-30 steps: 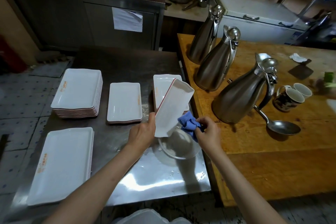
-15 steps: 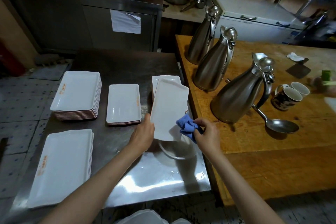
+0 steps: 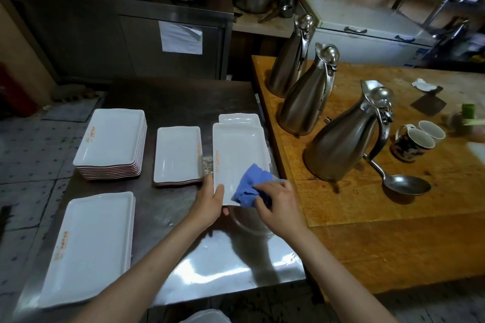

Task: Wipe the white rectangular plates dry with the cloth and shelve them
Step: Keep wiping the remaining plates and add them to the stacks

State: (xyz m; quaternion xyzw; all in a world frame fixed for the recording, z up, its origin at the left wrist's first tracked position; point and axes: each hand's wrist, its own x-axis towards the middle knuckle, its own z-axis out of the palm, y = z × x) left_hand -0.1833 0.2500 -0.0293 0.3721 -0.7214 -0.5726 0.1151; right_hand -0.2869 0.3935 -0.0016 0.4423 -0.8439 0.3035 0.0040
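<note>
Left hand (image 3: 210, 202) grips the near left corner of the held plate (image 3: 237, 155), thumb lying over the rim, fingers hidden beneath. Right hand (image 3: 279, 204) is clenched round the blue cloth (image 3: 249, 187), bunching it and pressing it onto the plate's near right area. The plate is held face up and roughly level above the steel table (image 3: 231, 265), over a clear round bowl (image 3: 249, 220) that shows under its near edge.

Handling assessment: the plate appears rigid, glazed and smooth, probably slippery while wet and liable to chip or break if dropped onto steel. A one-corner hold gives long leverage; a grip along a short edge, thumb on the rim and fingers underneath, is judged safer. The cloth is soft and crumples freely, so it conforms to the raised rim.

Appearance: white, rectangular, shallow, with rounded corners, a raised rim and a small orange mark near its left edge.

Further out: a large plate stack (image 3: 89, 246) sits near left; a small plate stack (image 3: 178, 155) sits just left of the held plate; another plate (image 3: 237, 118) lies partly hidden behind it; a tall plate stack (image 3: 111, 141) stands far left. Three steel jugs (image 3: 341, 139) stand on the wooden table (image 3: 393, 217) to the right. No shelf can be identified.
</note>
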